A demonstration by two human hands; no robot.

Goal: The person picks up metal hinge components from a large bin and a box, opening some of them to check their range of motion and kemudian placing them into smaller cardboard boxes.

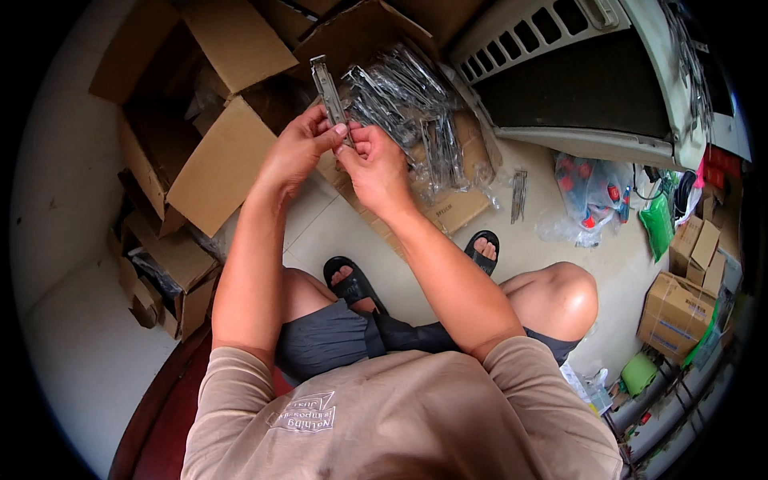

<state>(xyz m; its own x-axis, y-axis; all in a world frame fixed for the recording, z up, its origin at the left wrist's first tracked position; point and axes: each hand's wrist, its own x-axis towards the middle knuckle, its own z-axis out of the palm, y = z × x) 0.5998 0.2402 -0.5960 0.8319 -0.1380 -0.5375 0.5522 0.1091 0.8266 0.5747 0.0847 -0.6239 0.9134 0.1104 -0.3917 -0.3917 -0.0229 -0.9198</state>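
Upright in front of me is a long, slim metal fitting (325, 86), whose exact kind I cannot make out. My left hand (298, 150) is closed around its lower part, thumb pressed on the front. At its bottom end, my right hand (376, 170) pinches it with thumb and curled fingers, partly hiding that end. Just beyond my hands lies a heap of similar metal fittings (446, 152), many in clear plastic wrapping. The heap rests on flattened cardboard (460, 210).
Open cardboard boxes (228, 164) stand to the left. A few loose metal strips (519, 196) lie on the floor right of the cardboard. A large slotted grey panel (560, 40) rises at the far right, with plastic bags (590, 192) below it. More boxes (676, 316) stand on the right.
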